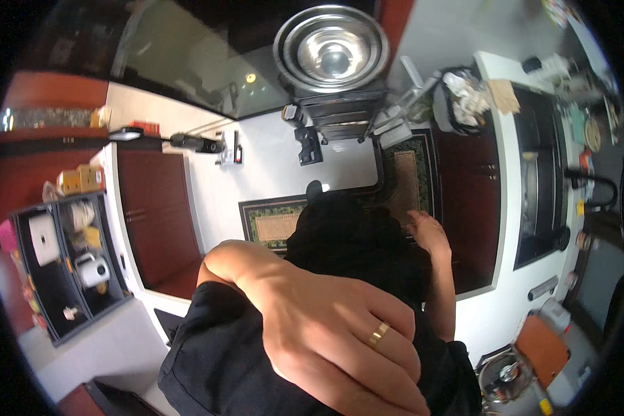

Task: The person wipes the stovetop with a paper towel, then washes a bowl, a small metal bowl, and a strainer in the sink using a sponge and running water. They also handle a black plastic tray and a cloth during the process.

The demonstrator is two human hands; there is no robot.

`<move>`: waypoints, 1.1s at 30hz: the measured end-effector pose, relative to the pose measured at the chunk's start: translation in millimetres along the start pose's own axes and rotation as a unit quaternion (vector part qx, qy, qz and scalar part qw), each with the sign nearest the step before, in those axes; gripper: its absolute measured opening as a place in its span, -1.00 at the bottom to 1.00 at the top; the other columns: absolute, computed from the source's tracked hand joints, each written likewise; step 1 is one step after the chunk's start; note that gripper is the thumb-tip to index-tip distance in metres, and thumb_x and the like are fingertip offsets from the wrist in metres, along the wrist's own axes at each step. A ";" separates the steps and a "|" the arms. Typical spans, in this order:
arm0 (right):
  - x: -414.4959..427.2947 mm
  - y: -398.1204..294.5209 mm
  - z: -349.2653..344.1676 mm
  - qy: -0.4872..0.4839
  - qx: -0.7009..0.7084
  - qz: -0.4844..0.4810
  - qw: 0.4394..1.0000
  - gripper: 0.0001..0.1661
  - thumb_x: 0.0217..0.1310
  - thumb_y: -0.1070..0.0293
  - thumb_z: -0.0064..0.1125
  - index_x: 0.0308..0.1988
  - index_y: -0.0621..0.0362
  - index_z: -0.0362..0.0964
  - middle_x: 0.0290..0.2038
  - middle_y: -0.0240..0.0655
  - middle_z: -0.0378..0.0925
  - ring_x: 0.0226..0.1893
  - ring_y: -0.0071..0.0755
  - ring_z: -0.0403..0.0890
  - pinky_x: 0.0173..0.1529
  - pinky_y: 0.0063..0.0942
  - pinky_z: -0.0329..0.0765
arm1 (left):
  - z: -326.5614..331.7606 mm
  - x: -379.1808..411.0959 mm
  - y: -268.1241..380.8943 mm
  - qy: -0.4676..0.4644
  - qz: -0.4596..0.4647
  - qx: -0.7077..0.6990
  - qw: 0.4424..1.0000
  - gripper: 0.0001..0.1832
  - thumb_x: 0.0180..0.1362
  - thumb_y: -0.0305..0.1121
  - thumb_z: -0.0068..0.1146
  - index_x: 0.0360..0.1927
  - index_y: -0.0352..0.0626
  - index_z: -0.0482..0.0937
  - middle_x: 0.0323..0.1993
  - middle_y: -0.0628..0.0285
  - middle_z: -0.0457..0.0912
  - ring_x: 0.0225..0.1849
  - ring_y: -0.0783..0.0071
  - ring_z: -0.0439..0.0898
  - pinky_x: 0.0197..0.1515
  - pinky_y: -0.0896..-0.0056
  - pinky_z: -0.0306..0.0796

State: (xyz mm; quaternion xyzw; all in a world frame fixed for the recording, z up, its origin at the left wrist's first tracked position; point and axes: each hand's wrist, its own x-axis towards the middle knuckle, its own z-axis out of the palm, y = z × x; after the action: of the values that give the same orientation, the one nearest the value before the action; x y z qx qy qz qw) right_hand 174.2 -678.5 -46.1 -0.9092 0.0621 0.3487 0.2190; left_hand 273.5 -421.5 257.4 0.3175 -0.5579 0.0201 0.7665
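Note:
My left hand (338, 333) is raised close to the camera, in front of my chest, its back turned up. A gold ring (379, 334) is on one finger. The fingertips run past the picture's lower edge, so what they touch is hidden. My right hand (429, 232) hangs low by my right side with fingers a little apart and nothing seen in it. It is nearest the dark red cabinet doors (468, 208) and a patterned floor mat (406, 171). Black clothing (343, 234) covers my body between the hands.
Ahead, nested steel bowls (335, 57) top a black rack (340, 114). A sink (538, 177) lies in the right counter beside a full waste bin (460, 101). A vacuum cleaner (197, 143) stands ahead left. At left is a dark shelf unit (57, 307); lower right, a glass-lidded pot (504, 377).

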 end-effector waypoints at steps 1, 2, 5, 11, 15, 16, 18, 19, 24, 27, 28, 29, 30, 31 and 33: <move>3.6 -13.9 -1.5 0.000 0.002 -0.009 1.000 -0.47 0.38 0.34 0.19 0.30 0.06 0.41 0.25 0.07 0.49 0.21 0.20 0.55 0.25 0.00 0.54 | -16.6 -3.3 10.5 0.002 0.002 -0.004 1.000 -0.72 0.46 -0.45 -0.01 -0.03 -0.38 0.72 -0.07 0.03 0.76 -0.22 0.29 0.70 -0.30 0.38 0.47; 7.5 -26.8 -0.8 0.000 0.005 -0.018 1.000 -0.48 0.38 0.35 0.19 0.30 0.07 0.42 0.25 0.08 0.50 0.21 0.21 0.55 0.26 0.00 0.54 | -33.6 -7.5 20.0 0.005 0.005 -0.009 1.000 -0.72 0.45 -0.46 0.00 -0.03 -0.38 0.72 -0.08 0.04 0.77 -0.22 0.29 0.70 -0.30 0.38 0.47; 25.0 -60.2 4.8 -0.014 0.009 -0.035 0.999 -0.49 0.37 0.38 0.18 0.29 0.08 0.44 0.23 0.08 0.51 0.20 0.21 0.54 0.26 0.00 0.53 | -73.0 -27.3 48.5 0.032 0.015 -0.036 0.999 -0.73 0.44 -0.48 -0.01 -0.04 -0.39 0.72 -0.10 0.03 0.77 -0.22 0.27 0.70 -0.29 0.36 0.48; 46.3 -143.0 13.0 -0.021 -0.018 -0.029 0.999 -0.49 0.31 0.42 0.24 0.24 0.15 0.46 0.17 0.10 0.56 0.19 0.20 0.56 0.25 -0.08 0.52 | -115.6 -68.1 87.9 0.111 0.015 -0.084 0.990 -0.68 0.46 -0.50 -0.10 0.01 -0.44 0.70 0.00 -0.04 0.73 -0.18 0.16 0.68 -0.19 0.25 0.54; 56.2 -166.0 35.9 -0.055 -0.009 -0.049 0.997 -0.48 0.39 0.38 0.19 0.30 0.16 0.42 0.24 0.02 0.52 0.20 0.18 0.55 0.25 -0.03 0.53 | -158.3 -90.1 98.5 0.102 0.034 -0.126 0.986 -0.66 0.48 -0.45 -0.09 0.04 -0.40 0.71 0.05 -0.09 0.70 -0.16 0.07 0.67 -0.13 0.21 0.55; 57.4 -177.1 36.6 -0.068 -0.007 -0.045 0.997 -0.48 0.40 0.38 0.19 0.30 0.17 0.42 0.23 0.01 0.53 0.20 0.17 0.55 0.25 -0.03 0.53 | -175.5 -95.8 98.6 0.078 0.031 -0.157 0.984 -0.67 0.48 -0.43 -0.07 0.06 -0.36 0.72 0.07 -0.09 0.69 -0.15 0.05 0.67 -0.11 0.19 0.55; 63.0 -187.7 41.0 -0.088 0.007 -0.053 0.995 -0.49 0.43 0.38 0.17 0.30 0.20 0.42 0.21 0.00 0.56 0.18 0.12 0.59 0.23 -0.04 0.55 | -206.5 -96.7 125.1 0.083 -0.112 -0.229 0.963 -0.77 0.39 -0.31 0.10 -0.26 -0.22 0.71 -0.09 0.04 0.73 -0.16 0.12 0.69 -0.18 0.22 0.46; 67.0 -186.8 42.1 -0.108 0.051 -0.040 0.992 -0.50 0.43 0.38 0.16 0.30 0.21 0.42 0.20 0.01 0.57 0.17 0.11 0.60 0.22 -0.04 0.56 | -218.0 -106.8 127.4 0.083 -0.122 -0.236 0.960 -0.77 0.36 -0.28 0.14 -0.27 -0.20 0.71 -0.11 0.06 0.73 -0.17 0.14 0.69 -0.18 0.23 0.46; 94.0 -134.4 71.3 -0.138 0.078 -0.003 0.987 -0.54 0.47 0.33 0.09 0.26 0.24 0.46 0.07 0.05 0.65 0.04 0.09 0.68 0.13 -0.09 0.60 | -251.8 -196.4 101.7 0.198 -0.301 -0.171 0.917 -0.78 0.37 -0.26 0.18 -0.29 -0.19 0.68 -0.31 0.20 0.68 -0.19 0.32 0.64 -0.16 0.37 0.43; 93.4 -102.9 78.3 -0.181 -0.114 -0.022 0.977 -0.52 0.50 0.22 0.03 0.26 0.23 0.47 0.01 0.04 0.67 -0.01 0.10 0.68 0.09 -0.11 0.61 | -258.7 -263.4 66.9 0.316 -0.485 -0.057 0.813 -0.89 0.44 -0.41 0.11 -0.12 -0.22 0.60 -0.22 0.27 0.63 -0.07 0.48 0.62 -0.05 0.47 0.45; 90.2 -91.8 84.5 -0.212 -0.082 0.017 0.974 -0.51 0.53 0.17 -0.02 0.25 0.22 0.48 0.02 0.04 0.67 -0.01 0.13 0.68 0.06 -0.08 0.60 | -261.2 -287.0 50.2 0.354 -0.511 -0.050 0.782 -0.90 0.44 -0.46 0.11 -0.04 -0.20 0.57 -0.14 0.29 0.62 -0.02 0.52 0.60 0.03 0.46 0.46; 92.0 -76.7 93.7 -0.238 -0.054 0.054 0.968 -0.50 0.57 0.12 -0.08 0.24 0.21 0.49 0.03 0.05 0.66 -0.01 0.16 0.67 0.03 -0.05 0.60 | -266.7 -315.1 31.1 0.391 -0.531 -0.040 0.751 -0.84 0.43 -0.50 0.12 0.04 -0.18 0.54 -0.06 0.30 0.60 0.04 0.55 0.59 0.10 0.46 0.46; 84.9 -52.1 113.5 -0.227 0.031 0.079 0.970 -0.54 0.58 0.15 -0.05 0.22 0.20 0.50 -0.01 -0.01 0.67 -0.04 0.07 0.68 -0.01 -0.10 0.60 | -278.0 -347.0 12.9 0.380 -0.548 -0.006 0.745 -0.77 0.42 -0.52 0.14 0.10 -0.14 0.52 0.00 0.29 0.58 0.09 0.54 0.57 0.17 0.43 0.46; 84.0 -27.8 129.0 -0.221 0.113 0.103 0.963 -0.57 0.59 0.18 -0.02 0.21 0.19 0.52 -0.05 -0.07 0.67 -0.08 -0.02 0.69 -0.05 -0.14 0.60 | -287.2 -387.1 -7.8 0.409 -0.565 -0.005 0.717 -0.73 0.39 -0.50 0.18 0.13 -0.13 0.52 0.01 0.30 0.58 0.10 0.54 0.56 0.16 0.43 0.46; 86.8 -33.5 128.2 -0.238 0.353 0.254 0.868 -0.65 0.56 0.28 0.09 0.19 0.15 0.53 -0.14 -0.25 0.62 -0.20 -0.33 0.64 -0.15 -0.31 0.57 | -305.7 -476.8 -59.6 0.445 -0.598 0.074 0.663 -0.62 0.32 -0.44 0.29 0.17 -0.17 0.50 0.00 0.28 0.58 0.10 0.46 0.57 0.17 0.40 0.46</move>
State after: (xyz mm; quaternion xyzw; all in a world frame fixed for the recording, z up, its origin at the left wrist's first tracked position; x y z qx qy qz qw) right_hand 170.3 -588.4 -176.3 -0.6132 0.3560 0.5532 0.4373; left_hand 374.3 -159.2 -237.9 0.5917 0.1623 -0.2623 0.7448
